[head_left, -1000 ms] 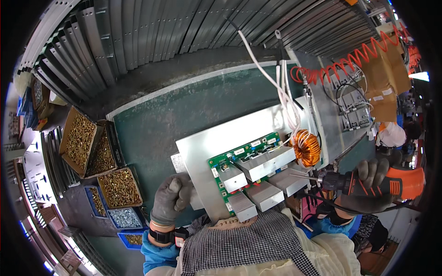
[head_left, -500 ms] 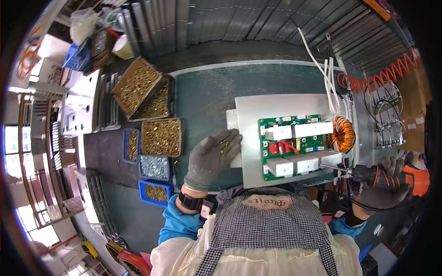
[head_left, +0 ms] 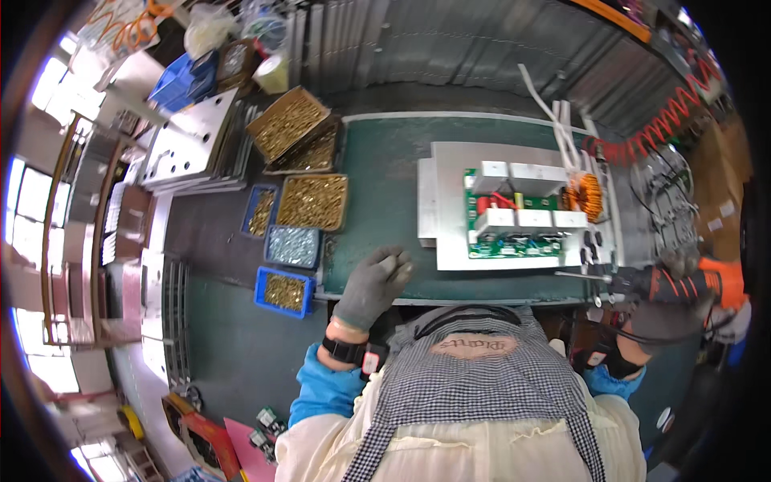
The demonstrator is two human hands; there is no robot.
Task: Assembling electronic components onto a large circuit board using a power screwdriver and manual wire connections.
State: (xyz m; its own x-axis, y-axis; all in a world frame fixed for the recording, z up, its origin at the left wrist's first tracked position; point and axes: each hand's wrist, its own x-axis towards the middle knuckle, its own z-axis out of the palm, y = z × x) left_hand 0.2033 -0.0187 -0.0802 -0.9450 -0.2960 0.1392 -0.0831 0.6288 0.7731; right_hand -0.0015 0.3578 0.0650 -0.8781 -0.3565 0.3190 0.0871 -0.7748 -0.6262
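Note:
My left hand [head_left: 371, 287], gray-gloved, is over the green mat's front edge with its fingers curled in. Small brass screws lay in that palm a moment earlier; the folded fingers hide them now. In my gloved right hand [head_left: 673, 315] is an orange-and-black electric screwdriver [head_left: 660, 285], its long bit pointing left, in front of a silver metal plate [head_left: 450, 189]. On the plate sits a green circuit board [head_left: 526, 247] with white rectangular blocks, red parts and a copper-wound coil [head_left: 585, 198] at its right. The bit appears apart from the board.
Left of the mat stand bins of brass screws [head_left: 313, 202] and a bin of silvery pieces [head_left: 293, 246]; a blue bin [head_left: 283, 291] is nearest. Stacked perforated metal plates [head_left: 193, 140] lie farther left. White cables [head_left: 554, 120] and a red coiled hose [head_left: 642, 132] are at the right.
My left hand has drawn back from the plate and its open palm has curled up. The screwdriver's bit has come away from the board toward me. The view has shifted.

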